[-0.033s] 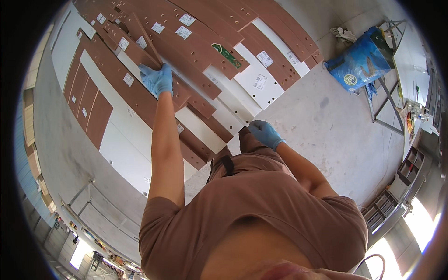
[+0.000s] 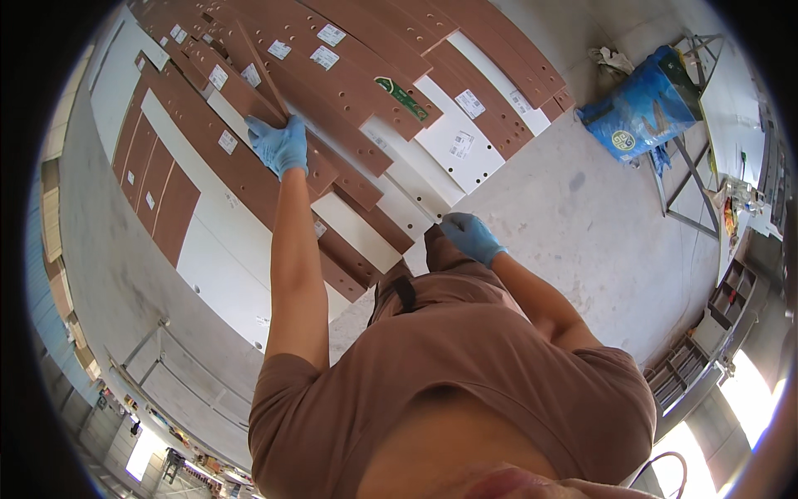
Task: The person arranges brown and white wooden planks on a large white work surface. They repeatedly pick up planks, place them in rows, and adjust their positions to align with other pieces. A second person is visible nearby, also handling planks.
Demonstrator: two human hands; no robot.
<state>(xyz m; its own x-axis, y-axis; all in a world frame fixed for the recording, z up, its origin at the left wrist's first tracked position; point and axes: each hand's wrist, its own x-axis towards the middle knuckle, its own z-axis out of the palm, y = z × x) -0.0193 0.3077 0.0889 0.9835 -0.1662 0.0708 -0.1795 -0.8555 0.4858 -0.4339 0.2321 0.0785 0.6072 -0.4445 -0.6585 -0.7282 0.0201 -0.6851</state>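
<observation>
My left hand (image 2: 280, 144), in a blue glove, grips the near end of a narrow brown board (image 2: 258, 75). This board is tilted up on edge above the other boards in the stack. My fingers are bent around its end, and part of the grip is hidden. A brown panel with a white label (image 2: 218, 77) lies just left of it. Beside my right thigh is my right hand (image 2: 471, 237), also gloved in blue, its fingers curled in. Whatever it may hold is hidden. The corner of a white board (image 2: 409, 223) is close to its fingertips.
Brown and white boards with drilled holes and labels are stacked ahead, their ends uneven. One brown board bears a green strip (image 2: 401, 98). At the right, a blue printed bag (image 2: 640, 108) stands by a metal-framed table (image 2: 731, 125). A metal rail (image 2: 141, 353) is at the left.
</observation>
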